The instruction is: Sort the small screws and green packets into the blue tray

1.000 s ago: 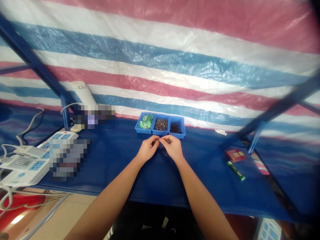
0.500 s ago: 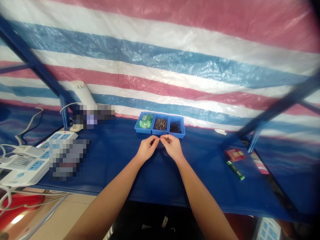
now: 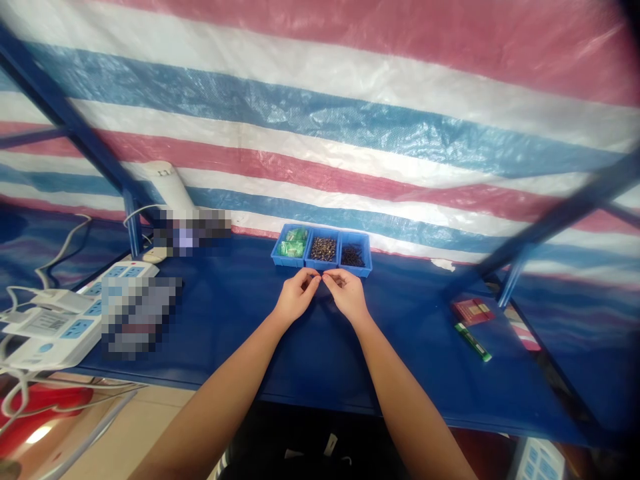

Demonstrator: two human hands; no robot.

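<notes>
My left hand point(image 3: 296, 295) and my right hand point(image 3: 347, 293) meet fingertip to fingertip over the blue table, just in front of three joined blue bins. Each hand is closed in a pinch, and whatever lies between the fingertips is too small to make out. The left bin point(image 3: 289, 261) holds green-and-white packets point(image 3: 293, 245). Small brownish, metallic-looking pieces point(image 3: 323, 249) fill the middle bin point(image 3: 320, 264). In the right bin point(image 3: 361, 271) lie thin dark pieces, perhaps screws point(image 3: 352, 255).
White power strips point(image 3: 85, 327) with plugs and cables crowd the left side, beside a blurred-out item point(image 3: 143, 317). A white cylinder point(image 3: 173, 190) leans at the back left. A red packet point(image 3: 473, 311) and a green packet point(image 3: 473, 342) lie at the right, near a blue frame post point(image 3: 513, 275).
The view has shifted very slightly. Both hands stay pinched together in front of the bins, with barely any movement of the fingers.
</notes>
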